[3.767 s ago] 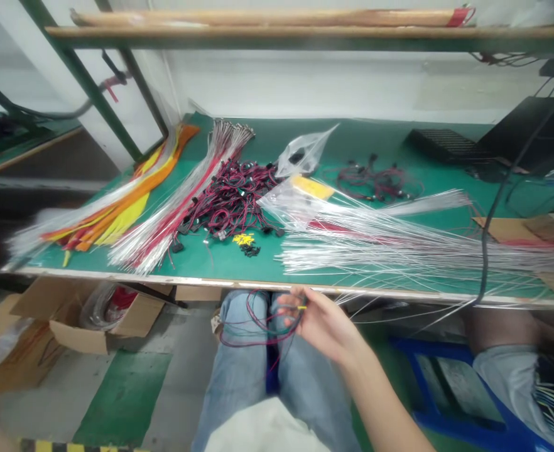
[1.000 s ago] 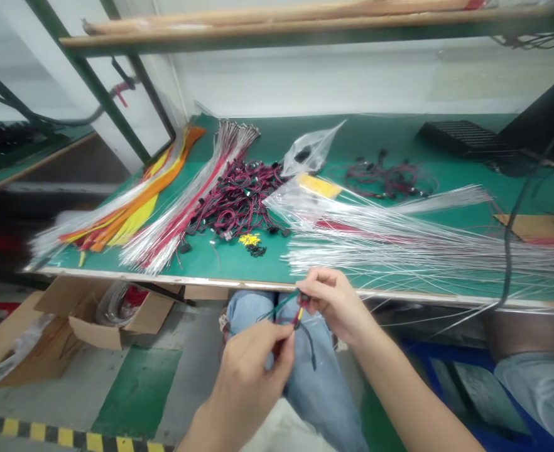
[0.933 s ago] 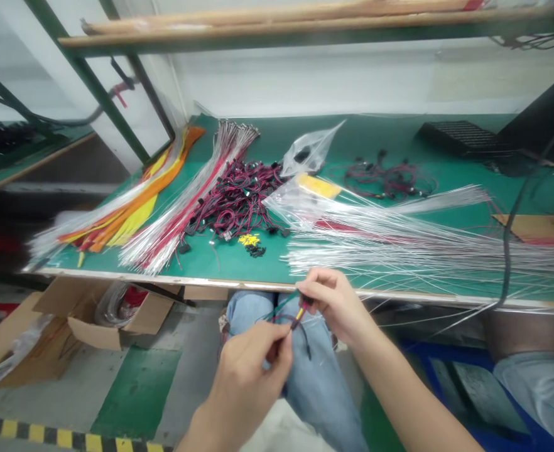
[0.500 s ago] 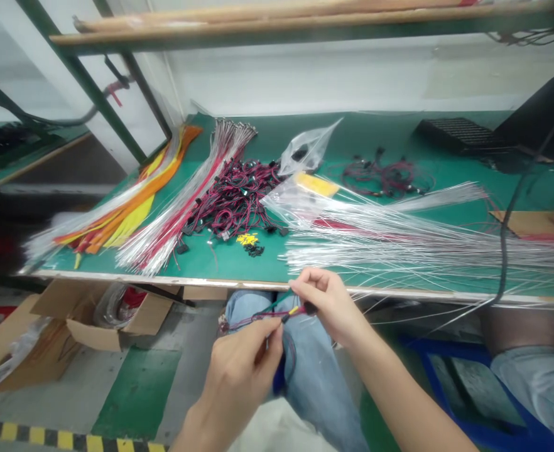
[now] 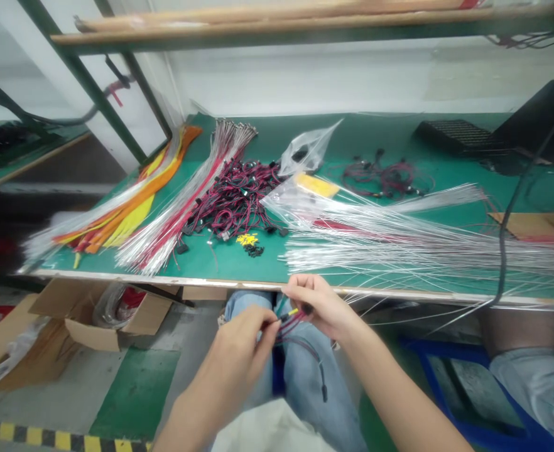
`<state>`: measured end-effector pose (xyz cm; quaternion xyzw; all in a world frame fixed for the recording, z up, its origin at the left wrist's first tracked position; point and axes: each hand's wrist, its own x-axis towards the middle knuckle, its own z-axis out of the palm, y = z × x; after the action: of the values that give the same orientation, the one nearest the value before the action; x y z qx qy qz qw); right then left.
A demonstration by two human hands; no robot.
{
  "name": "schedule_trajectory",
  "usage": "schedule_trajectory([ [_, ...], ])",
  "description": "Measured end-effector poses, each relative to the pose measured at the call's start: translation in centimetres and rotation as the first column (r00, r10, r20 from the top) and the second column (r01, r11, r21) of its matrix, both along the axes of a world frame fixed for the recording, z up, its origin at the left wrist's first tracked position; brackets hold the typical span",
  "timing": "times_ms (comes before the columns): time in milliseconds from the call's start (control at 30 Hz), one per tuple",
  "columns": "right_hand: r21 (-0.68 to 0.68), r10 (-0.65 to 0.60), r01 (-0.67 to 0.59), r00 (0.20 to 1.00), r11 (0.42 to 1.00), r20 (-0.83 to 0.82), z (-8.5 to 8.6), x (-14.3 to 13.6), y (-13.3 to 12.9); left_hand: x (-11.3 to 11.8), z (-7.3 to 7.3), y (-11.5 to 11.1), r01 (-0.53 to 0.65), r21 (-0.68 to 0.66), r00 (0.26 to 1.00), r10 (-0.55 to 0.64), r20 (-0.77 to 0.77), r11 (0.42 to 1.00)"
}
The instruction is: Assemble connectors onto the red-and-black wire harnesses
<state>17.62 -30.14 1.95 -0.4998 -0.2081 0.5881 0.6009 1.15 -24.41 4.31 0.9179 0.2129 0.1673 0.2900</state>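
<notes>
Above my lap, my left hand (image 5: 246, 342) pinches the cable harness near a small dark part. My right hand (image 5: 317, 304) is closed on the same harness by a black connector and a yellow piece. The harness (image 5: 305, 345) has dark red and black wires, and one end with a black connector hangs over my right thigh. A green strand shows between my hands. On the green bench beyond lie a pile of red-and-black cables (image 5: 239, 194), small yellow pieces (image 5: 247, 239) and small black pieces (image 5: 254, 250).
Bundles of clear-white wires (image 5: 390, 242) spread across the bench's right side, some overhanging its front edge (image 5: 409, 293). Orange and yellow sleeves (image 5: 140, 207) lie left. A black cable (image 5: 507, 232) hangs at right. Open cardboard boxes (image 5: 102, 336) stand below. Another person's leg (image 5: 531, 376) shows at right.
My left hand has moved slightly left, and my right hand slightly left and down. Wires that stretched left of my hands now hang to the right over my thigh.
</notes>
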Motion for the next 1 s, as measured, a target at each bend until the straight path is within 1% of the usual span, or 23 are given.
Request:
schedule_trajectory([
  [100, 0.004, 0.002, -0.002, 1.0, 1.0, 0.006, -0.1, -0.1, 0.0, 0.1, -0.2, 0.1, -0.011, -0.05, 1.0, 0.011, -0.005, 0.999],
  [200, -0.005, 0.004, -0.004, 0.999, 1.0, -0.035, 0.0, -0.2, 0.0, 0.2, -0.7, 0.0, -0.037, -0.073, 0.998, 0.041, 0.044, 0.997],
  [300, -0.009, -0.04, 0.04, 0.995, 0.999, -0.096, -0.1, -0.3, -0.1, 0.4, -1.1, -0.2, -0.061, -0.157, 0.991, 0.078, 0.105, 0.986],
  [367, 0.081, -0.054, 0.073, 0.975, 0.994, -0.217, -0.4, -0.8, -0.4, 0.6, -1.3, -0.5, -0.092, -0.246, 0.982, 0.13, 0.14, 0.965],
  [433, 0.244, 0.016, 0.066, 0.947, 0.967, -0.32, -0.9, -1.7, -0.8, 0.7, -1.6, -0.6, -0.123, -0.341, 0.968, 0.189, 0.168, 0.932],
  [467, 0.317, 0.056, 0.049, 0.948, 0.947, -0.314, -1.1, -2.3, -1.0, 0.8, -1.7, -0.6, -0.13, -0.38, 0.961, 0.21, 0.179, 0.916],
  [500, 0.359, 0.069, 0.035, 0.96, 0.933, -0.273, -1.3, -3.0, -1.2, 0.9, -1.8, -0.6, -0.131, -0.41, 0.956, 0.225, 0.19, 0.903],
  [567, 0.372, 0.004, 0.06, 0.986, 0.926, -0.168, -1.5, -4.4, -1.4, 0.9, -2.0, -0.5, -0.122, -0.434, 0.947, 0.236, 0.219, 0.893],
  [667, 0.313, -0.154, 0.17, 0.985, 0.934, -0.075, -1.6, -6.2, -1.6, 1.0, -2.1, -0.4, -0.108, -0.394, 0.951, 0.21, 0.227, 0.913],
  [733, 0.243, -0.256, 0.254, 0.966, 0.936, -0.025, -1.5, -6.8, -1.6, 1.1, -2.0, -0.4, -0.087, -0.328, 0.972, 0.152, 0.179, 0.941],
  [800, 0.193, -0.354, 0.342, 0.935, 0.92, 0.031, -1.3, -6.8, -1.7, 1.1, -1.8, -0.4, -0.04, -0.266, 0.987, 0.08, 0.14, 0.963],
  [833, 0.2, -0.396, 0.378, 0.917, 0.904, 0.055, -1.2, -6.5, -1.7, 1.0, -1.7, -0.4, -0.009, -0.246, 0.989, 0.045, 0.144, 0.969],
  [900, 0.252, -0.433, 0.399, 0.897, 0.882, 0.094, -0.5, -5.4, -2.2, 0.1, -1.6, -0.2, 0.048, -0.227, 0.984, -0.007, 0.176, 0.973],
  [967, 0.309, -0.445, 0.406, 0.893, 0.86, 0.067, 1.0, -3.5, -3.2, -1.8, -1.6, 0.5, 0.024, -0.208, 0.982, 0.016, 0.19, 0.978],
  [1000, 0.317, -0.44, 0.412, 0.898, 0.854, 0.019, 2.1, -2.4, -4.0, -3.1, -1.8, 1.1, -0.03, -0.194, 0.98, 0.067, 0.187, 0.98],
])
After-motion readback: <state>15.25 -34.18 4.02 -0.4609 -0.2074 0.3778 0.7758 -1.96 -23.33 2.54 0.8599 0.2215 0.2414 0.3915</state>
